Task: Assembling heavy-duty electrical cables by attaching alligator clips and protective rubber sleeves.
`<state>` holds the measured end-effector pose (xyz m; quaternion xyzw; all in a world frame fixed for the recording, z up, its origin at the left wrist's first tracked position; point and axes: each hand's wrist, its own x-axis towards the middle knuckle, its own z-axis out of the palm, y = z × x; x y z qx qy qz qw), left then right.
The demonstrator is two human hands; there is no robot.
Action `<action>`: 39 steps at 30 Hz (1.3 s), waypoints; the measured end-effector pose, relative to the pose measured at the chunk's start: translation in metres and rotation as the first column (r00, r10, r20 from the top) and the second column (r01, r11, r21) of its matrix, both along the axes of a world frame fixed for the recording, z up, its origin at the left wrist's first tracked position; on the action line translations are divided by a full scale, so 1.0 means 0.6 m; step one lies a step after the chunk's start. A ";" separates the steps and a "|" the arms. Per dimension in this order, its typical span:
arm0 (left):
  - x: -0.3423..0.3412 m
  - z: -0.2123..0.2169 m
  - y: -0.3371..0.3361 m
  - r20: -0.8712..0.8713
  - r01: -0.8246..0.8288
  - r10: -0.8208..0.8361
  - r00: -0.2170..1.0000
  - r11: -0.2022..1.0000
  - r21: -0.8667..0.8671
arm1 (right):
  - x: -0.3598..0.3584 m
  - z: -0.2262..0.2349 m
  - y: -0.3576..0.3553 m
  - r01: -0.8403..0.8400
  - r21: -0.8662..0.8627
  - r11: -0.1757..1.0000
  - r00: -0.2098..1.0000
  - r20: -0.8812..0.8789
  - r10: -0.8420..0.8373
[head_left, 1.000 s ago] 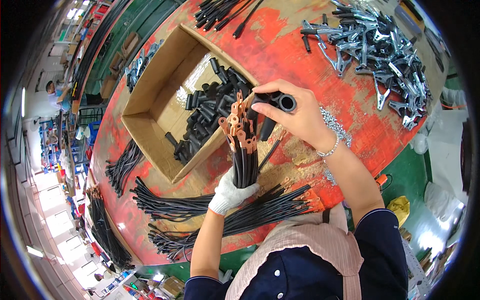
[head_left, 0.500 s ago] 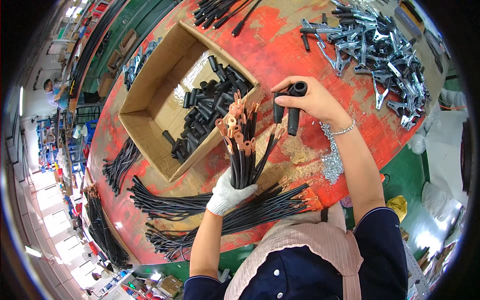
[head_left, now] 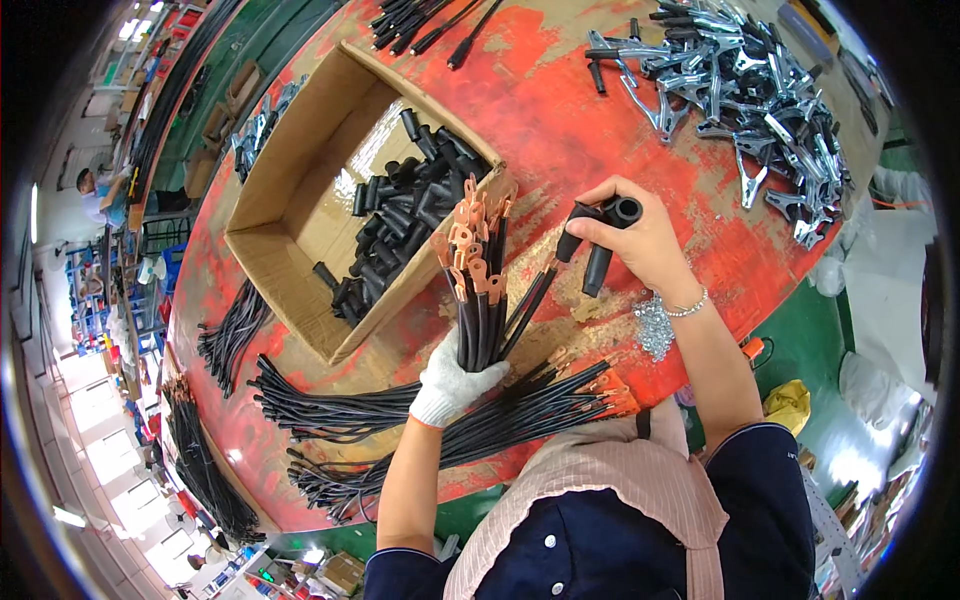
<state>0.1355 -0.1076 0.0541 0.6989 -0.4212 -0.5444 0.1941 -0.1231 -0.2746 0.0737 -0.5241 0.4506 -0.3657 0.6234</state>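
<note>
Cables stand in a bunch in our left hand, white-gloved and closed around them below their copper lugs. We seem to grip them that low to leave the ends bare and fanned for the other hand. A couple lean away from the bunch to the right, probably splayed so that their tips can be reached singly.

Our right hand, bare, pinches one black sleeve between thumb and fingers, mouth angled down toward those leaning tips; whether a tip is inside, we cannot tell. More sleeves are tucked in the same grasp, likely to spare us trips to the box.

That box sits open just beyond the bunch, tilted toward us as it seems, with spare sleeves heaped on its near right side, within easy reach. Small metal bits lie piled by our right wrist. Other cables lie in rows near our left forearm, mostly lined up, perhaps to lift in handfuls. Clamps form a heap at the far right of the red table, apparently out of our way.
</note>
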 end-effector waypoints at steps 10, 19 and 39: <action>0.002 -0.003 -0.004 0.026 0.003 -0.002 1.000 1.000 -0.019 | 0.032 -0.028 0.045 -0.347 0.358 0.867 0.938 0.148 0.314; 0.030 -0.007 -0.058 -0.077 -0.151 0.150 0.986 0.989 -0.011 | 0.075 -0.182 0.082 -0.277 0.184 0.943 0.835 -0.440 0.331; 0.020 -0.027 -0.008 -0.109 0.006 -0.003 0.994 1.000 0.028 | 0.066 0.060 -0.038 -0.142 -0.071 0.987 0.990 0.012 0.143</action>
